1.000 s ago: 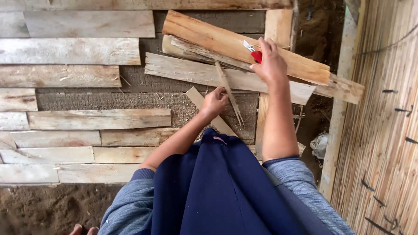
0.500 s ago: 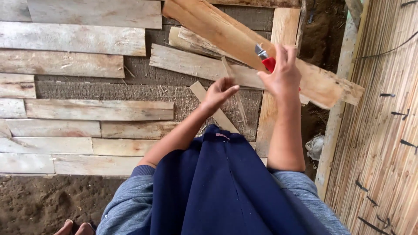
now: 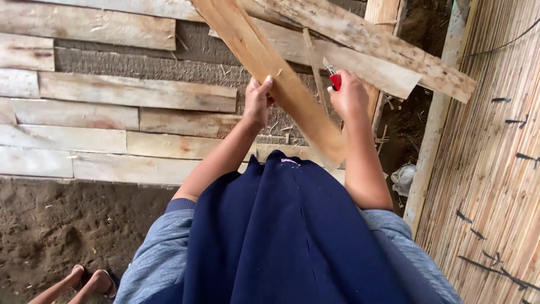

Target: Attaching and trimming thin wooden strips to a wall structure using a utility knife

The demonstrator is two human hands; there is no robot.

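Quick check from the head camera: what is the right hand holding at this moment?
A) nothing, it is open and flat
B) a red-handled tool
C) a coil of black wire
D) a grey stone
B: the right hand is closed around a red-handled tool with a metal tip sticking out above the fingers, beside the long wooden plank that the left hand grips.

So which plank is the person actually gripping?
The orange-brown plank running diagonally, gripped by the left hand; the paler planks lie untouched. The right hand holds a red-handled tool.
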